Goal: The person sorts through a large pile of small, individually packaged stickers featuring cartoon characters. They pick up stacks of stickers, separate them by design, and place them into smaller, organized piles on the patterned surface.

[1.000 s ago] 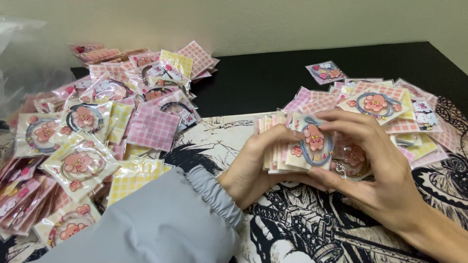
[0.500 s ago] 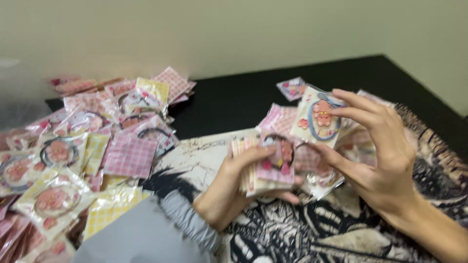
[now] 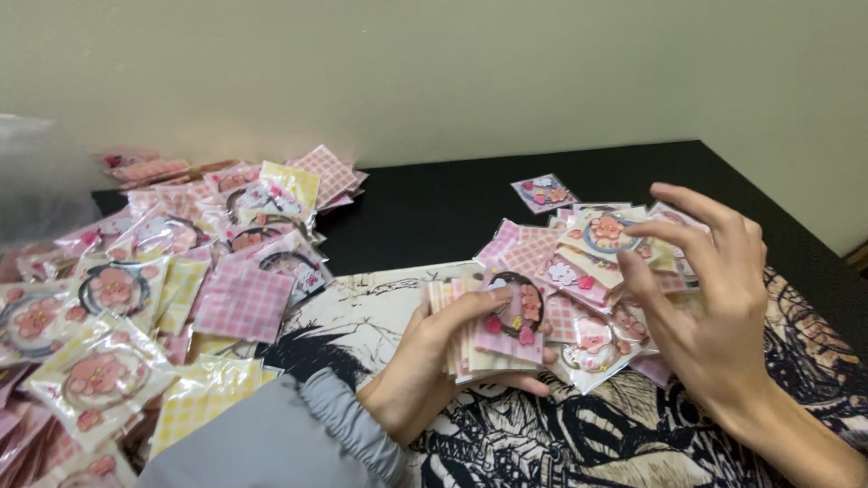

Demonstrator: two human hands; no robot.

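Hands [image 3: 579, 334] above black table [image 3: 434, 208]

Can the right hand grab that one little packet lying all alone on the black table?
Probably yes. The right hand is open and empty, and only bare black table surrounds the lone packet beyond the right pile.

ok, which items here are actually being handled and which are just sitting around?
In hand:
- left hand grips a stack of pink packets
- right hand, fingers spread, over the right-side packet pile

Lying about:
- big heap of packets on the left
- lone packet on the black table
- printed mat
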